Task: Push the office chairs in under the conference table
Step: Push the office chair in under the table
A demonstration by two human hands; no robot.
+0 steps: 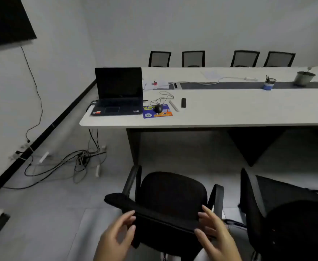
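Black fabric office chair (pixel 171 200) sits nearest, its backrest top (pixel 165 219) between both hands. Left hand (pixel 116 236) has fingers curled at the left end of the backrest top, touching or just about to close; grip looks loose, not wrapped tight. Right hand (pixel 214 234) has fingers spread and slightly bent against the right end, more resting than clamping. Whether either hand truly grips cannot be told for sure.

Chair faces the conference table (pixel 229 113) but stands well short of its near edge, seat not under it yet. Second chair (pixel 286 223) stands just right of the first, also short of the table, angled.

Beyond the first chair, the table's dark left leg panel (pixel 133 146) stands roughly in line with the chair's left armrest (pixel 132 179). Left of that panel, loose cables (pixel 79 161) lie on the floor.

On the tabletop above the panel: laptop (pixel 118 91), mouse (pixel 158 108) on a blue pad (pixel 157 113). Four chairs (pixel 220 58) stand behind the far edge, apparently already in.

Risks, judged: a push drifting left may ram the armrest into the leg panel; castors may snag cables; loose hold may let the chair swivel into the second chair; armrests may hit the table edge and jolt the laptop.
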